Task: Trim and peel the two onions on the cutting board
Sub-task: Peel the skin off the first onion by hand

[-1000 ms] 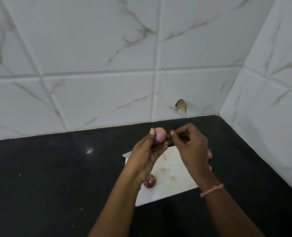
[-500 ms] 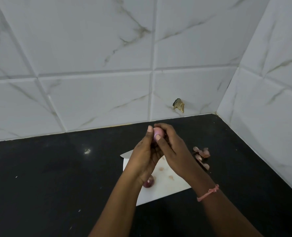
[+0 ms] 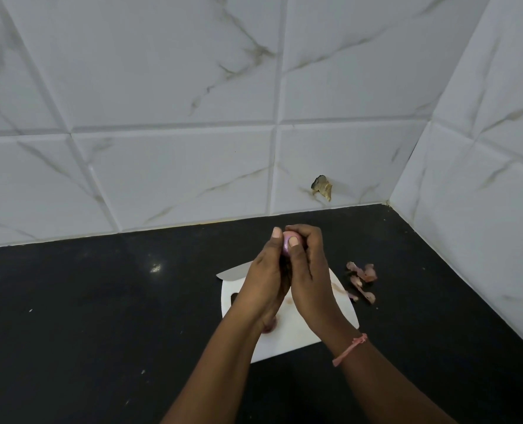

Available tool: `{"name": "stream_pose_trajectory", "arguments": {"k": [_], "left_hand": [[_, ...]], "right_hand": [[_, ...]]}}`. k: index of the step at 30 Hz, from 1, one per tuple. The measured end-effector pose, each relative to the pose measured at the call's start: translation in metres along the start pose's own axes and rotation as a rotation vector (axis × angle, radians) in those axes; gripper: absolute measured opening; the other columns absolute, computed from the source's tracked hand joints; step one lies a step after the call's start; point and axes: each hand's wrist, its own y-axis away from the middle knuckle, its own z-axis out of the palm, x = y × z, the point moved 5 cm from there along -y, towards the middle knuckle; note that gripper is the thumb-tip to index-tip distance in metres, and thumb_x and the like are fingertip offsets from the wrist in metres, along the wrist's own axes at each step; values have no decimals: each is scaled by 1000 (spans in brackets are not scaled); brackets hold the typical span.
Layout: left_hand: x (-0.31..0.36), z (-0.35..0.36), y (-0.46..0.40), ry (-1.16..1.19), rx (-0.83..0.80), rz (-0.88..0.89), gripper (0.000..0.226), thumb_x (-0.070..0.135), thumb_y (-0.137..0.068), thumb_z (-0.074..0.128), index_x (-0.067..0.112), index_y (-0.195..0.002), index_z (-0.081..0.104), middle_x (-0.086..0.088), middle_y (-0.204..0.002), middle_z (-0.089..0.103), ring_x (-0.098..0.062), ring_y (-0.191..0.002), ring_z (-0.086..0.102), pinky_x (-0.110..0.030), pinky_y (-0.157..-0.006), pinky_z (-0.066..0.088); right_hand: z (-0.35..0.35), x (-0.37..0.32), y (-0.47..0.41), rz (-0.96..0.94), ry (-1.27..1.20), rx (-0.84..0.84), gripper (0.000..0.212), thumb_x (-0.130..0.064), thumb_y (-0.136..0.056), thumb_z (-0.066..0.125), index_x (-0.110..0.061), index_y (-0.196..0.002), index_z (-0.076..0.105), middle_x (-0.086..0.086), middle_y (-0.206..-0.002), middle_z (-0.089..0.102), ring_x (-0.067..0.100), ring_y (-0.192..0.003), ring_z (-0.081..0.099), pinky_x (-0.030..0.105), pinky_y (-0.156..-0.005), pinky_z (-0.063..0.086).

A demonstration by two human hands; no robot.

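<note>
Above the white cutting board, both my hands hold a small pink onion between them. My left hand grips it from the left with the thumb up along its side. From the right, my right hand curls over the onion, its thumb pressed on the front. Only a sliver of the onion shows between the thumbs. A second, darker onion lies on the board, mostly hidden under my left wrist. A grey knife blade sticks out at the board's far left corner; its handle is hidden.
Onion peels lie on the black counter just right of the board. White marble tile walls rise behind and to the right, meeting in a corner. A chipped spot marks the back wall.
My right hand moved left from beside the onion and closed over it, thumb on the front. The peels to the right of the board came into view.
</note>
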Motion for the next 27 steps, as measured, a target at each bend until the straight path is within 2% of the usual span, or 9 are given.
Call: {"name": "stream_pose_trajectory", "arguments": {"k": [2,4,6,11,13,15,19,23,27], "left_hand": [[-1,2,-1,41,-6,-10,55,49,-102,38,5,-122,65,-9,-91,74,-16,-90,71,-26,-84,55],[-1,4,-3,150,-9,-48,62,52,-101,36,1,-117,66,-5,-68,59,-11,-62,55,-23,-64,46],[1,1,-9,187,24,-45,63,53,-101,35,-3,-111,62,-4,-64,53,-10,-55,48,-22,-56,42],[9,-7,-9,125,51,12,55,55,-97,42,6,-97,67,-4,-68,59,-15,-67,52,-27,-70,44],[9,-9,-8,65,29,53,50,59,-92,45,13,-88,65,-12,-90,65,-25,-90,58,-38,-89,45],[10,-10,-6,8,19,77,51,59,-92,46,10,-91,61,-17,-106,62,-31,-102,54,-46,-95,42],[14,-11,-4,-38,70,102,67,57,-94,48,-5,-118,55,-18,-103,60,-30,-95,53,-41,-87,46],[15,-10,-5,-66,51,117,57,54,-100,45,-2,-109,54,-11,-91,55,-17,-74,48,-27,-67,43],[16,-10,-6,-82,33,121,46,51,-100,44,6,-103,52,-7,-87,58,-13,-68,48,-25,-62,42]], "right_hand": [[-7,6,-4,85,-14,87,16,-19,-105,39,-19,-104,55,-16,-88,62,3,-82,61,18,-70,51],[-18,15,-11,151,30,125,21,-16,-105,38,-20,-95,57,-11,-77,62,3,-71,59,21,-65,49],[-20,19,-11,163,64,62,19,-17,-104,43,-23,-96,60,-8,-80,65,3,-77,63,27,-70,52],[-25,-4,-3,23,16,130,17,-24,-96,56,-18,-111,62,-15,-100,67,6,-96,66,21,-80,54],[-26,-14,-4,-30,57,101,18,-22,-92,64,-17,-109,63,-14,-97,69,3,-95,67,15,-78,53],[-24,-20,-5,-66,132,72,19,-21,-87,71,-17,-105,64,-16,-94,69,1,-91,67,11,-75,52],[-23,-24,-4,-132,190,80,20,-21,-84,74,-11,-100,68,-13,-90,70,0,-86,69,11,-72,53],[-25,-27,-4,-192,213,79,7,-10,-88,69,-8,-94,70,-14,-85,68,-1,-83,69,9,-71,51],[-29,-28,-6,-195,222,74,8,-7,-87,69,-9,-95,72,-9,-85,71,0,-82,69,13,-73,54]]}}
